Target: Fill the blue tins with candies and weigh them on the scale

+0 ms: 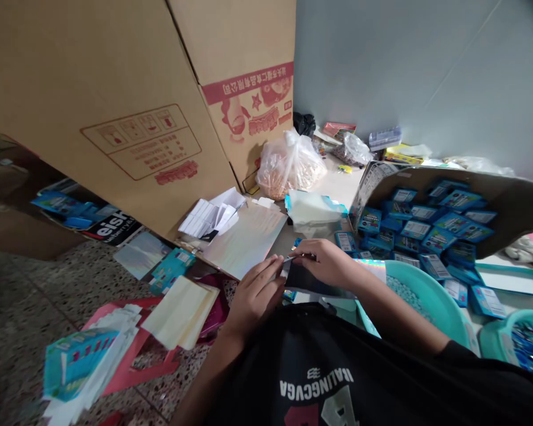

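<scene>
I watched both hands meet low in the middle of the head view, just above the black shirt. The left hand (254, 296) had its fingers (273, 273) curled closed on the left edge of a dark sheet (308, 279), which was held flat in front of the body, just above the terrazzo floor (39, 296). The right hand (327, 263) gripped the same sheet along its upper edge, thumb and forefinger pinched tight. A thin silvery sliver (290, 258) poked out between them, but I could not tell what it was.

Just beyond the hands, a shiny holographic sheet (249, 236) lay on the floor, with a clutch of white folded slips (208, 216) beside its far corner. A large cardboard box (115, 106) leaned over that side. To the right, an open carton (515, 201) was crowded with small blue packs (426, 228), and a teal basin (430, 299) sat just beside the right forearm. A knotted plastic bag (288, 163) stood farther back near the wall. Cream sheets (182, 310) rested on a pink folder (128, 367) at the left.
</scene>
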